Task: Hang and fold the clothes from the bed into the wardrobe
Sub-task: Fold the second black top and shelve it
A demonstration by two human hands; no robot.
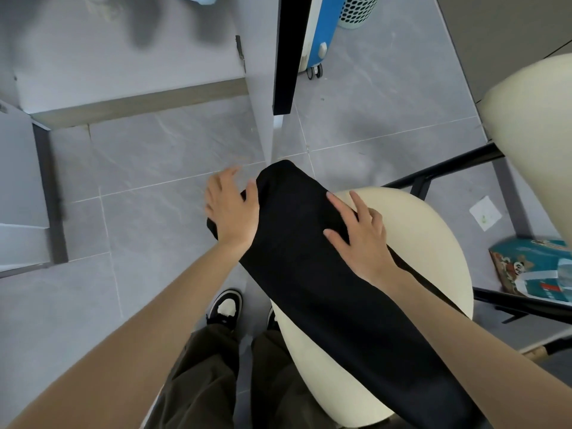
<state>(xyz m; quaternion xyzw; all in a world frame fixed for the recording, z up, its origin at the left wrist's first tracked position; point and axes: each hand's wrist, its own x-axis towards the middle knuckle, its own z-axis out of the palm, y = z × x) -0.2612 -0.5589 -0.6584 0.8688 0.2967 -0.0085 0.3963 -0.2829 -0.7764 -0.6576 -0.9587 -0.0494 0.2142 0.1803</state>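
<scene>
I see the black garment (309, 274) folded long across the cream stool (433, 243), overhanging its far-left rim. The right hand (359, 233) lies flat on it above the stool, fingers spread. The left hand (232, 209) rests on the overhanging edge, fingers splayed past the cloth, seemingly gripping nothing.

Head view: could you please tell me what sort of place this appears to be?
Probably a bedroom at home: an open wardrobe, a blue wheeled suitcase, and a black garment draped over a cream chair.
</scene>
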